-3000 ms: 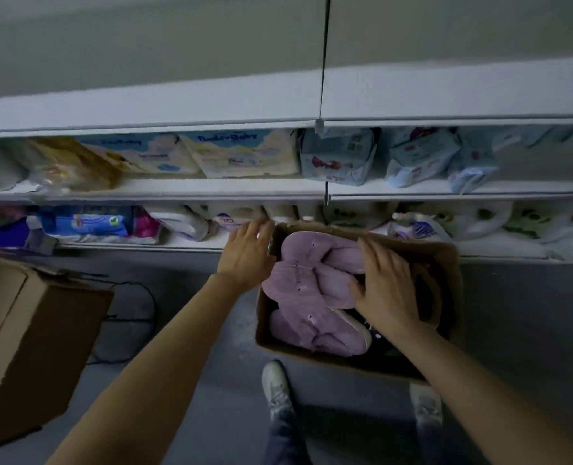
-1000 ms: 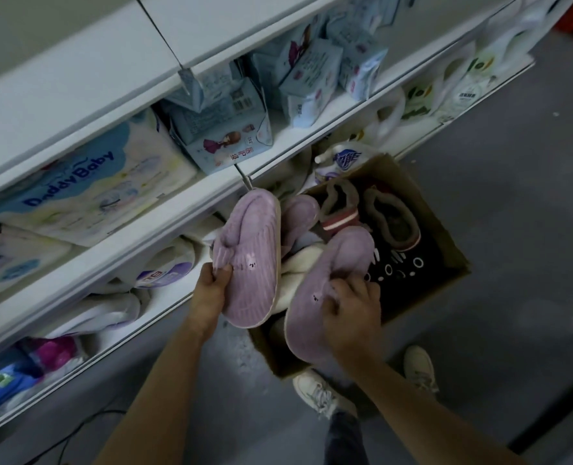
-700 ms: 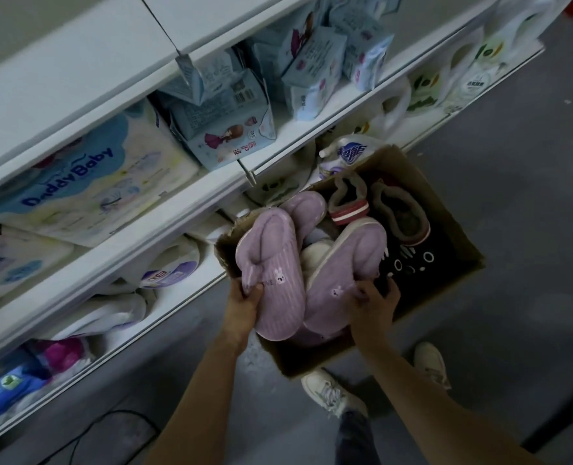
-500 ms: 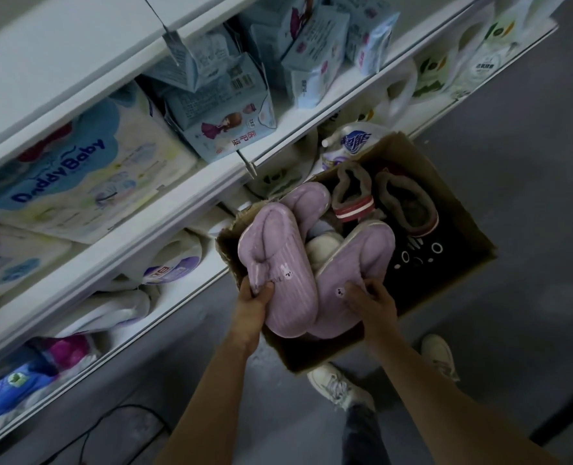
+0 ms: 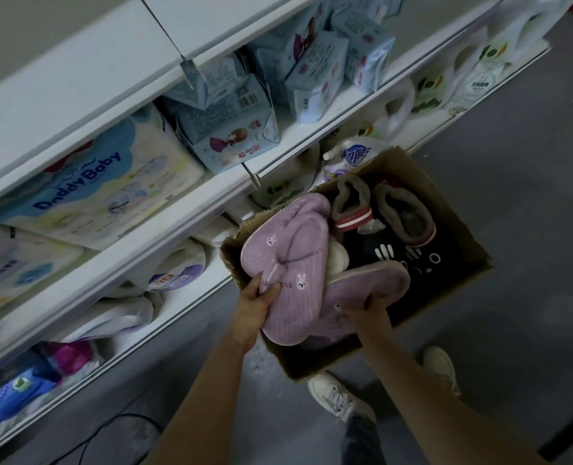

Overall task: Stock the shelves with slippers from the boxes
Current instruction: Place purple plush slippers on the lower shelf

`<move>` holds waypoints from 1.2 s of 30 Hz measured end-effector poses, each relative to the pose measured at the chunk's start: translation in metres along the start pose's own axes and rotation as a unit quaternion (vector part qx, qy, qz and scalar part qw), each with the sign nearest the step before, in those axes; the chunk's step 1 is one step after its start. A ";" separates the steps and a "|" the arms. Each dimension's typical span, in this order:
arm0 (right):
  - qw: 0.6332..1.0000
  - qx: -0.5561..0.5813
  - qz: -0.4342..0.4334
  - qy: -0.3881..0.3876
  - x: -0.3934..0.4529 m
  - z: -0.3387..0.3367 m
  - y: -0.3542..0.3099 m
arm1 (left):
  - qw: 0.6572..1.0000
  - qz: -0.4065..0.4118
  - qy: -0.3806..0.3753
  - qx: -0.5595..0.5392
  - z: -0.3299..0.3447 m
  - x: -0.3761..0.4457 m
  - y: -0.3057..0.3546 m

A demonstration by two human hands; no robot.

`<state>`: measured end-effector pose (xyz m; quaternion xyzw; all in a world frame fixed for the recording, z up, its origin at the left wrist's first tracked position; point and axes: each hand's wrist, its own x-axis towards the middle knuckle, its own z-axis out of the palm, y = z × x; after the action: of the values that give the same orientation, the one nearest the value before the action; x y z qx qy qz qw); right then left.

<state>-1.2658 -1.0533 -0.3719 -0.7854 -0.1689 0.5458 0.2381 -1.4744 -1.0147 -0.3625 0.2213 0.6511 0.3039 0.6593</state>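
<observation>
A brown cardboard box (image 5: 453, 209) sits in the middle of the frame on the gray floor (image 5: 520, 162), with its top left corner just beside the edge of the lowest white shelf (image 5: 191, 297). To the right of the box the floor is wide and bare. The white shelves run from the lower left up to the upper right and are full: a DaddyBaby diaper pack (image 5: 103, 182) at the left, light blue packs (image 5: 231, 129) at the top middle, and white bottles (image 5: 177, 270) on the bottom shelf. The left hand (image 5: 258, 303) grips the edge of a purple slipper (image 5: 291, 283) that has little bunny faces and soft ribs. The right hand (image 5: 365, 310) holds a second purple slipper (image 5: 365, 286), which lies partly under the first. Both slippers are over the near left part of the box. Deeper in the box are fuzzy brown slippers (image 5: 402, 209) with red trim and a dark slipper (image 5: 412, 263) with white marks. Two white sneakers (image 5: 332, 394) stand on the floor at the bottom.
</observation>
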 end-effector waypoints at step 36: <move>0.975 0.157 -0.153 -0.019 -0.050 0.019 -0.033 | 0.986 0.133 -0.019 0.094 -0.055 0.036 0.048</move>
<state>-1.3015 -1.0483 -0.3207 -0.6922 -0.2035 0.5379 0.4359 -1.5355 -0.9608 -0.3587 0.3726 0.6288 0.3217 0.6019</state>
